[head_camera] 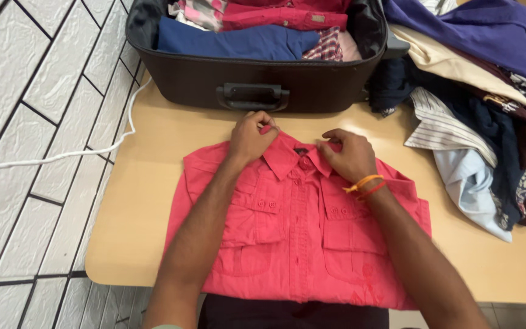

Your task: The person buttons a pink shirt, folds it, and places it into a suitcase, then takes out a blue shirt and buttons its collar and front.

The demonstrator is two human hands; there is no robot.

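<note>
We start at the near edge of the worktop (135,244), a light wood-coloured surface, where a red shirt (293,244) lies flat and face up, hem toward us, collar away from us, sleeves folded under so that only the body shows. It carries two flapped chest pockets and a buttoned front placket. Our left hand (249,139) rests at the collar's left side with its fingers (257,119) pinched on the collar edge; our right hand (349,155), with orange bands at the wrist, rests at the collar's right side, its fingers (330,141) closed on the collar fabric there. Both hands therefore grasp the same garment, one at each side of the neck opening. We judge the shirt to be light, soft and limp: it will sag and lose its fold if lifted by one point, so we advise taking hold at the collar or shoulder seams with both hands, or supporting it flat from beneath. The cloth looks dry and not slippery, and it is not fragile. Beyond the collar stands an open black suitcase (257,79) with folded clothes inside. To the right lies a heap of loose garments (476,122). A white cable (62,157) runs off the worktop's left edge.
</note>
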